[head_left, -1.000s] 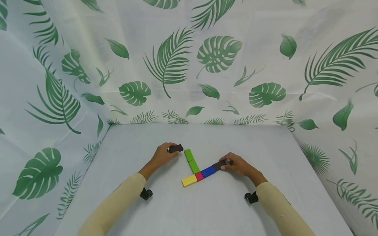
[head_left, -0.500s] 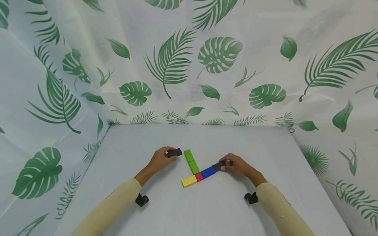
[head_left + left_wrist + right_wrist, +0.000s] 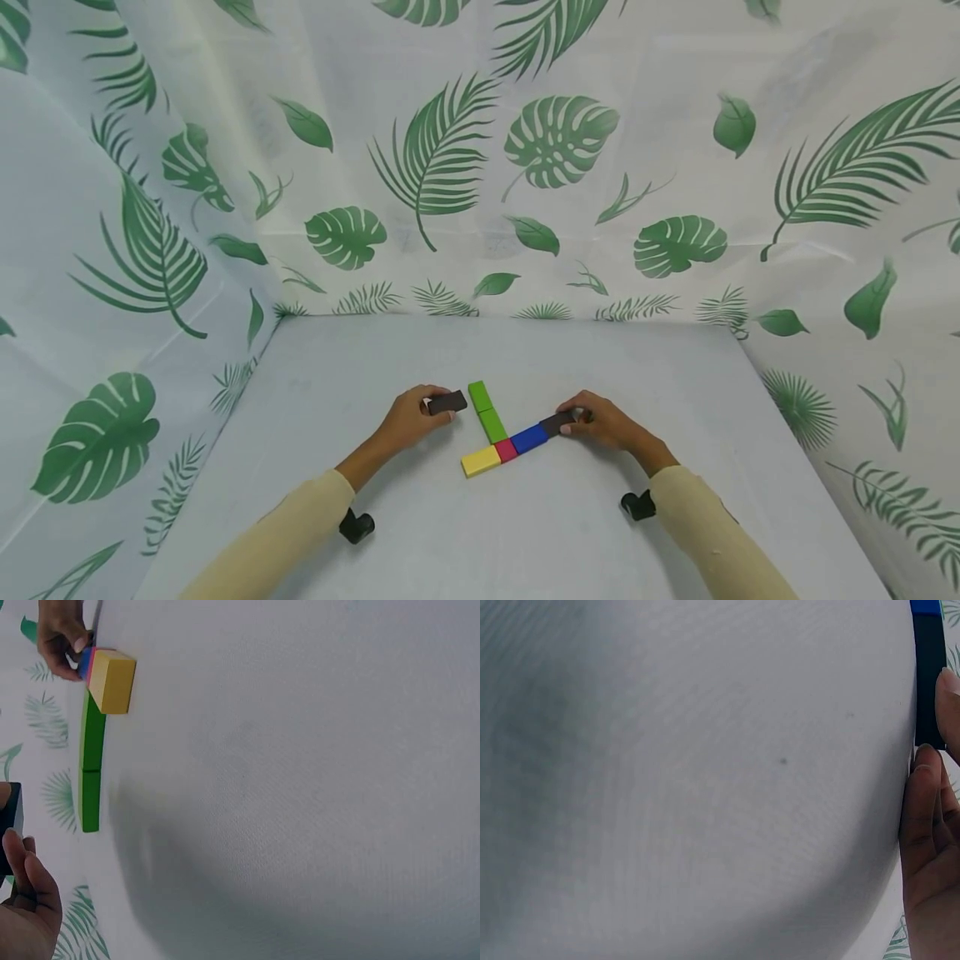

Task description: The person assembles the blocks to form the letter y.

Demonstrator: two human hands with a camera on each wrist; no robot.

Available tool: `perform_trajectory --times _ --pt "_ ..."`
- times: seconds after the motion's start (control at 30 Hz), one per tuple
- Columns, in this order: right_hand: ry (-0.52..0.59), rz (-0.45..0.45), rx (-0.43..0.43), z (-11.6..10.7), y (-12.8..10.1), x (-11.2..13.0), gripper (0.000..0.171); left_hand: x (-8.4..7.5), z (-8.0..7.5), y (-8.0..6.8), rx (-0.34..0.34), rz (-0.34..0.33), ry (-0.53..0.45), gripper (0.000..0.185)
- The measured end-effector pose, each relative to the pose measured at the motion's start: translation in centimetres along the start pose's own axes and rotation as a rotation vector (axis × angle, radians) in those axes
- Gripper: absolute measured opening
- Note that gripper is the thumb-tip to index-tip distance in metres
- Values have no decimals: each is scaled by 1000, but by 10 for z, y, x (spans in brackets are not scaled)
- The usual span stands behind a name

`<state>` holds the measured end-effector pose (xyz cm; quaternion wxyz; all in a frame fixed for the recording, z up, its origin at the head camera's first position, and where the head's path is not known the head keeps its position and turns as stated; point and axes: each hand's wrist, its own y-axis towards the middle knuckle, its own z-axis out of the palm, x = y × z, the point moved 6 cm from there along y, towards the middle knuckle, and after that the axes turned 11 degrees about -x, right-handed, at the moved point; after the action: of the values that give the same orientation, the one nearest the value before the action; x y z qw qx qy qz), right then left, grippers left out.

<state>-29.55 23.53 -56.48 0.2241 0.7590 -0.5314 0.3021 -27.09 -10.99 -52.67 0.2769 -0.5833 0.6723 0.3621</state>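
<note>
Just left of the green blocks, my left hand [image 3: 411, 419] holds a dark brown block [image 3: 447, 402] between thumb and fingers, raised off the table. My right hand [image 3: 604, 420] pinches the outer end of another dark block [image 3: 930, 682] lying on the table. That block continues a slanted row: a blue block [image 3: 529, 438], a small red block [image 3: 506, 450] and a yellow block [image 3: 481, 461]. From the red block two green blocks [image 3: 487, 412] run away end to end. In the left wrist view the yellow block [image 3: 116, 682] stands nearest.
A white table [image 3: 510, 542] bears the blocks. Behind and beside it hang white sheets with a green leaf print [image 3: 558, 142]. Black wrist cameras, one at the left cuff [image 3: 356, 527] and one at the right cuff [image 3: 638, 505], stick out over the table.
My left hand has come nearer to me with its dark block, from beside the far end of the green blocks. The right hand and the blocks on the table stay put.
</note>
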Motion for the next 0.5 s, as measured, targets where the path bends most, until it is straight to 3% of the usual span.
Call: perform_trajectory --times 0.5 --pt "-7 7 0 1 1 -3 36 -3 -9 -14 -16 -12 -42 37"
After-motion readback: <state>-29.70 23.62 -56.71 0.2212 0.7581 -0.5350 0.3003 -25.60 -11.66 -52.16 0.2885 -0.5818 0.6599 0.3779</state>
